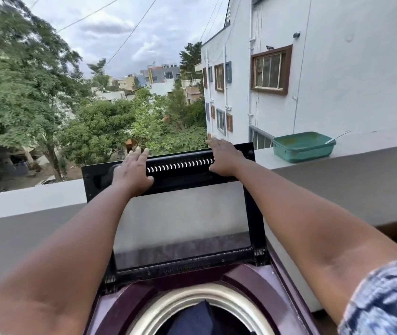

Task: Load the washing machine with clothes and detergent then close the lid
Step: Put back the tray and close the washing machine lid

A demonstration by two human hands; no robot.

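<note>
- Washing machine point(279, 284): glossy maroon top, round cream-rimmed drum opening; dark blue clothes point(192, 319) inside.
- Lid point(183, 218): raised upright, black frame, frosted glass pane, ribbed top bar.
- Left hand point(132, 174): fingers straight, flat on the top bar, thumb underneath.
- Right hand point(224, 157): fingers extended over the bar's upper edge.
- Teal plastic tub point(301, 151) on the ledge point(373, 143).

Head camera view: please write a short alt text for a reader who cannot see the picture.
Two bare hands, left hand and right hand, rest flat on the black top edge of a washing machine's raised glass lid. Dark clothes lie in the open drum below. Behind, a green tub sits on a terrace wall.
</note>
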